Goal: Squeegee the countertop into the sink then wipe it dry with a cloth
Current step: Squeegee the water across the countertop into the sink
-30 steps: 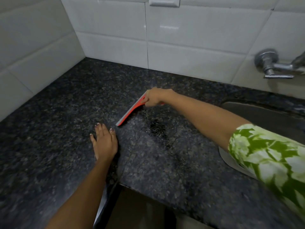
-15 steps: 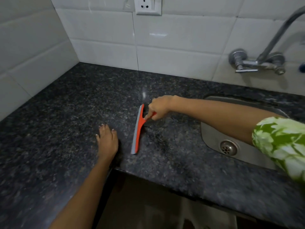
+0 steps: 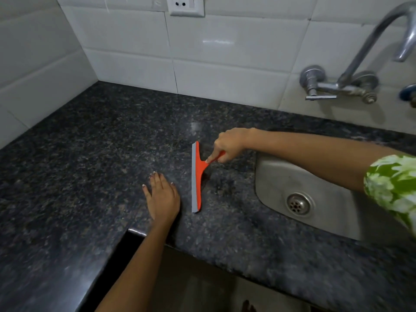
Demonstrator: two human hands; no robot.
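Our right hand [image 3: 229,144] has its grip wrapped around the red handle of the squeegee [image 3: 196,176], index finger extended down the neck toward the blade. The blade stands on the dark granite bench [image 3: 90,154], roughly front to back, well short of the sink [image 3: 315,188] to its right. Our left hand [image 3: 162,197] lies flat and relaxed on the bench just beside the blade, holding nothing. To do this stroke well, we judge we should press evenly along the rubber edge, draw straight toward the sink rim, and carry the water over it.
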